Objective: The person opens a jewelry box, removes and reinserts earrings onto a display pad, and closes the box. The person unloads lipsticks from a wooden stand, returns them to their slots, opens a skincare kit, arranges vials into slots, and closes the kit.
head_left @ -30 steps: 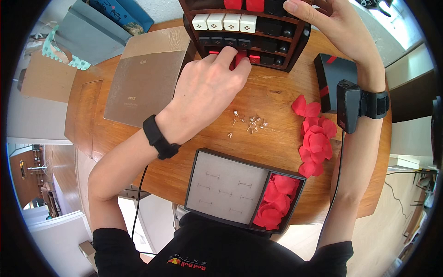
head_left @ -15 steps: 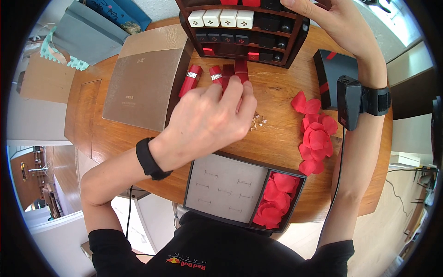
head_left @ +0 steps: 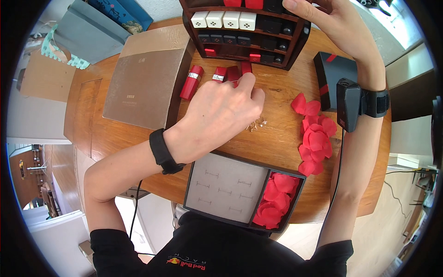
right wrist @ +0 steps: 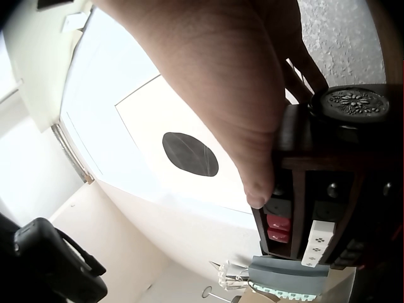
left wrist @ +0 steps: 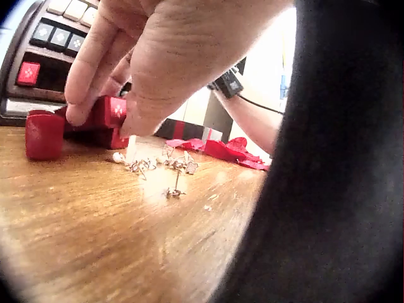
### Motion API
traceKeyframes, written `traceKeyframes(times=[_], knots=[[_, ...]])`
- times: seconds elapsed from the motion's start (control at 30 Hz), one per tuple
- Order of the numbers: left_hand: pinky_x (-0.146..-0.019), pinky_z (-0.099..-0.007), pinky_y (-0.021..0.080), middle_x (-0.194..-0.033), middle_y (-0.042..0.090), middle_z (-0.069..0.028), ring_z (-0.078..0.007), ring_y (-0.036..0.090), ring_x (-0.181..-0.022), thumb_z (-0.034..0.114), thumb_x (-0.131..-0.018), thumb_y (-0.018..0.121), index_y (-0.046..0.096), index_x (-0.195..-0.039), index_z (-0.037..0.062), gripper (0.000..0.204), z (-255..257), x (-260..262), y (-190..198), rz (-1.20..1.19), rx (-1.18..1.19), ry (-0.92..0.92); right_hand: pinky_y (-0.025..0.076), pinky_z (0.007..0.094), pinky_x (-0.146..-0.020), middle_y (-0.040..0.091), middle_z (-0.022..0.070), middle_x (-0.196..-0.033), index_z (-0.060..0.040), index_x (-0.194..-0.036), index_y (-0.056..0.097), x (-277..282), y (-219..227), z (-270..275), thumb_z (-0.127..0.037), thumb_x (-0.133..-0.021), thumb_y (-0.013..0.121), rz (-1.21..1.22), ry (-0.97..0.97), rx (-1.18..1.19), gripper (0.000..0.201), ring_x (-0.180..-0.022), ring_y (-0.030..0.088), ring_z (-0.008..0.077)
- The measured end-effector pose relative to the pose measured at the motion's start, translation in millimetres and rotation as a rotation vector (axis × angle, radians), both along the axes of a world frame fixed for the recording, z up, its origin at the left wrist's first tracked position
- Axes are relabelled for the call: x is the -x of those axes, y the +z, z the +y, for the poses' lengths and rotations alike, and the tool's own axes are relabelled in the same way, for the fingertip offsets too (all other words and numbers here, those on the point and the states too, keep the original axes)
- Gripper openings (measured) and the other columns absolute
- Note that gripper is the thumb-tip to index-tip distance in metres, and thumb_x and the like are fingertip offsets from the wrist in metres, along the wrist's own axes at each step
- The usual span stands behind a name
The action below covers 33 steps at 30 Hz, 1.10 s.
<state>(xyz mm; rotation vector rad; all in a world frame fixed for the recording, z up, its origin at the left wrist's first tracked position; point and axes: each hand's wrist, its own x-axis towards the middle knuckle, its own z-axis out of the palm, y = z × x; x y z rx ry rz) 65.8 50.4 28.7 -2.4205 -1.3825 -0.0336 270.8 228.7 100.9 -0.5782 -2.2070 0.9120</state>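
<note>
My left hand (head_left: 224,108) is low over the table with curled fingers. In the left wrist view, its thumb and fingers close about a red lipstick tube (left wrist: 115,111) with a white flower on its end. A red tube with a silver band (head_left: 192,82) lies to the left. Another banded tube (head_left: 219,74) and a dark red one (head_left: 233,73) lie by the fingertips. My right hand (head_left: 339,27) grips the upper right corner of a dark wooden rack (head_left: 300,44), thumb at the front, as the right wrist view shows.
The rack's shelves bear white tubes (head_left: 223,20), dark tubes and red ones. Small earrings (left wrist: 175,189) lie near my left hand. A brown box (head_left: 143,87) stands left, a black box (head_left: 330,71) right, near red petals (head_left: 316,138). A grey-lined tray (head_left: 221,161) with petals is in front.
My left hand has come from the bottom shelf toward me, then shifted slightly right. Red tubes from that shelf now lie on the table. My right hand stays on the rack.
</note>
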Motion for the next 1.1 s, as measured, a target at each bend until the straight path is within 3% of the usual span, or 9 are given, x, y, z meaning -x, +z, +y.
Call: traceKeyframes(times=[0.17,0.27,0.33,0.47,0.53,0.67,0.83,0.97,1.1], knots=[[-0.054,-0.0347,0.056,-0.082,0.061,-0.0061,-0.0227,0.070,-0.064,0.017,-0.086,0.080,0.067,-0.088,0.0060,0.017,7.4,1.6,8.9,-0.096,0.084,0.024,0.057,0.0379,-0.100,0.065,0.0201,-0.136,0.0012,-0.154,0.052,1.9,-7.2,7.5,-0.041,-0.097,0.082,-0.002,-0.032,-0.010,0.076,-0.117,0.067,0.0262],[-0.056,-0.0353,0.057,-0.082,0.066,-0.0058,-0.0244,0.071,-0.066,0.024,-0.089,0.082,0.072,-0.103,0.0066,0.025,18.6,-2.9,17.9,-0.120,0.033,0.027,0.057,0.0378,-0.100,0.065,0.0202,-0.136,0.0012,-0.154,0.052,1.6,-1.6,2.2,-0.041,-0.098,0.082,-0.035,-0.053,-0.013,0.076,-0.117,0.067,0.0263],[-0.058,-0.0367,0.058,-0.087,0.071,-0.0074,-0.0258,0.072,-0.069,0.024,-0.090,0.081,0.072,-0.121,0.0064,0.037,29.0,-8.5,18.7,-0.298,-0.133,-0.004,0.057,0.0376,-0.100,0.065,0.0203,-0.135,0.0014,-0.154,0.052,1.7,-1.3,2.4,-0.041,-0.098,0.081,-0.061,-0.062,-0.015,0.076,-0.117,0.067,0.0264],[-0.060,-0.0367,0.059,-0.089,0.073,-0.0079,-0.0265,0.073,-0.071,0.024,-0.091,0.081,0.069,-0.131,0.0068,0.046,46.1,-11.6,14.4,-0.260,-0.119,0.022,0.057,0.0371,-0.099,0.066,0.0204,-0.134,0.0023,-0.154,0.052,1.1,-4.9,5.7,-0.040,-0.098,0.081,0.005,-0.014,-0.015,0.076,-0.115,0.067,0.0261],[-0.062,-0.0370,0.059,-0.089,0.074,-0.0074,-0.0268,0.073,-0.073,0.023,-0.090,0.081,0.070,-0.129,0.0065,0.043,50.3,-13.7,13.7,-0.178,-0.125,0.089,0.057,0.0369,-0.099,0.066,0.0203,-0.134,0.0023,-0.154,0.052,1.7,-0.8,2.2,-0.039,-0.098,0.082,0.004,-0.017,-0.012,0.075,-0.114,0.068,0.0259],[-0.060,-0.0365,0.058,-0.085,0.071,-0.0063,-0.0260,0.072,-0.072,0.022,-0.090,0.081,0.072,-0.119,0.0071,0.033,56.1,-14.6,10.4,-0.202,-0.235,0.013,0.058,0.0366,-0.098,0.066,0.0201,-0.133,0.0023,-0.153,0.053,1.8,1.3,1.5,-0.037,-0.098,0.082,-0.018,0.002,0.007,0.074,-0.113,0.068,0.0258],[-0.055,-0.0357,0.055,-0.077,0.061,-0.0042,-0.0241,0.069,-0.066,0.022,-0.088,0.082,0.063,-0.091,0.0098,0.023,59.6,-18.2,15.9,-0.226,-0.365,-0.080,0.058,0.0370,-0.097,0.066,0.0205,-0.134,0.0021,-0.152,0.054,0.5,-6.6,8.7,-0.039,-0.098,0.081,0.016,0.002,-0.038,0.073,-0.113,0.068,0.0266],[-0.054,-0.0353,0.054,-0.075,0.060,-0.0034,-0.0237,0.068,-0.065,0.022,-0.087,0.083,0.061,-0.088,0.0102,0.025,63.6,-17.1,12.2,-0.181,-0.373,-0.075,0.058,0.0386,-0.098,0.066,0.0210,-0.134,0.0011,-0.153,0.054,3.2,-0.3,-0.6,-0.042,-0.097,0.081,-0.012,-0.028,-0.016,0.075,-0.114,0.068,0.0282],[-0.053,-0.0352,0.051,-0.072,0.058,-0.0029,-0.0229,0.064,-0.061,0.017,-0.085,0.083,0.064,-0.088,0.0102,0.020,46.0,-7.0,22.6,-0.312,-0.356,-0.151,0.058,0.0399,-0.099,0.067,0.0208,-0.133,-0.0010,-0.153,0.055,1.7,-14.6,15.0,-0.047,-0.097,0.080,0.034,-0.019,-0.089,0.076,-0.114,0.068,0.0295]])
